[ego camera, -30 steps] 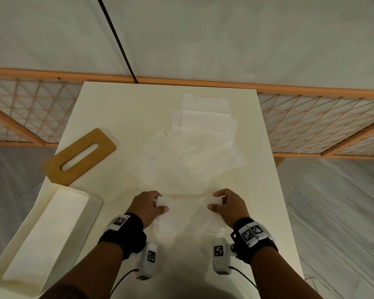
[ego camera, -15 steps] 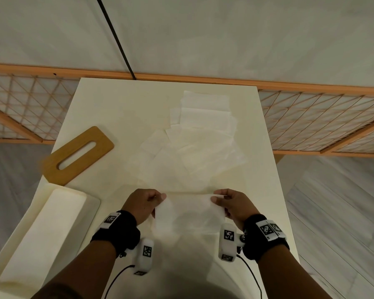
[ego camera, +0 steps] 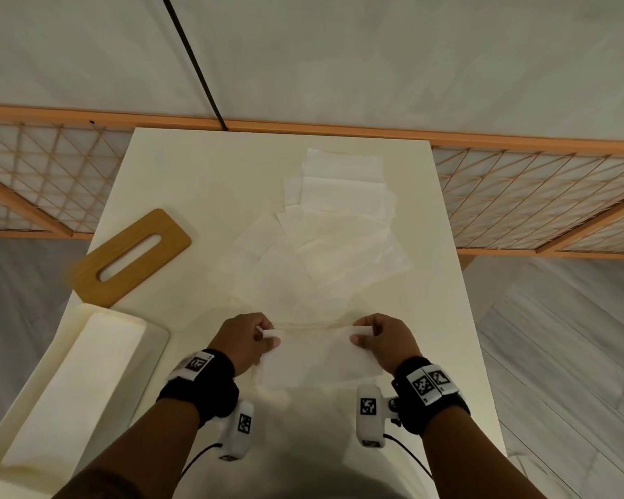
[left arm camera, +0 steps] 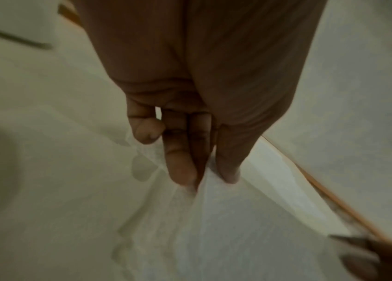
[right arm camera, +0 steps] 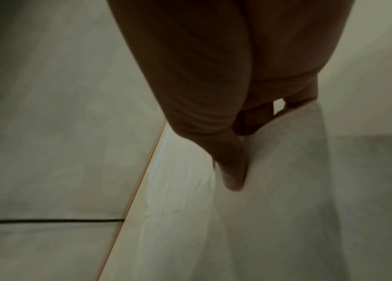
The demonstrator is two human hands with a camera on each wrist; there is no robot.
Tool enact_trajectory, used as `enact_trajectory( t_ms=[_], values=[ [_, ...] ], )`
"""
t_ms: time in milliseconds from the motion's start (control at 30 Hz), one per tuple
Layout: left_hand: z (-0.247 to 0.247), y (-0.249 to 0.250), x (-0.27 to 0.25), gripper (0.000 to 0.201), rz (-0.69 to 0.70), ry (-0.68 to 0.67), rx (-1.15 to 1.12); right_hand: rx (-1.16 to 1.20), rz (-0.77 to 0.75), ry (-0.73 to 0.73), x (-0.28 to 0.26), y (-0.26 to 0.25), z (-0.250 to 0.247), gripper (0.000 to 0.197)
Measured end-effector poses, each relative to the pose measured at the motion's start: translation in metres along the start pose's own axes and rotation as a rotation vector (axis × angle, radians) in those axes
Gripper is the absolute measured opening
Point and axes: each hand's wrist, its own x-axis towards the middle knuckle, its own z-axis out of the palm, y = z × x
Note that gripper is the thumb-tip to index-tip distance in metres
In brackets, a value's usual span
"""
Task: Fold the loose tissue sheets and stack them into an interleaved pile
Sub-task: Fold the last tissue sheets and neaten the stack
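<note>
Tissue sheet sits low centre of the head view, lifted off the table with the left hand pinching one top corner and the right hand pinching the other. Honestly the risk is tearing, since it's so thin that pulling the corners apart too hard would rip it. Uneven corners would give a crooked fold too. Also the loose sheets mid-frame sit just beyond, so a careless swing could drag them around or mess up the pile.
</note>
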Motion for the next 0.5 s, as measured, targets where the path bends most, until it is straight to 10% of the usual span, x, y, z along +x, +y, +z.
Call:
enact_trajectory(
  t_ms=[200,300,500],
  values=[
    [0.013,0.023,-0.004,0.037,0.358,0.211,0.444,-0.121,0.005,0.123,-0.002,-0.013,0.000,0.038],
    [0.033,0.036,-0.004,0.040,0.607,0.039,0.503,-0.213,-0.004,0.188,0.009,-0.029,-0.005,0.043],
    [0.045,0.050,0.001,0.088,0.409,-0.360,0.735,-0.093,-0.033,0.282,0.064,-0.079,-0.029,0.023]
  ],
)
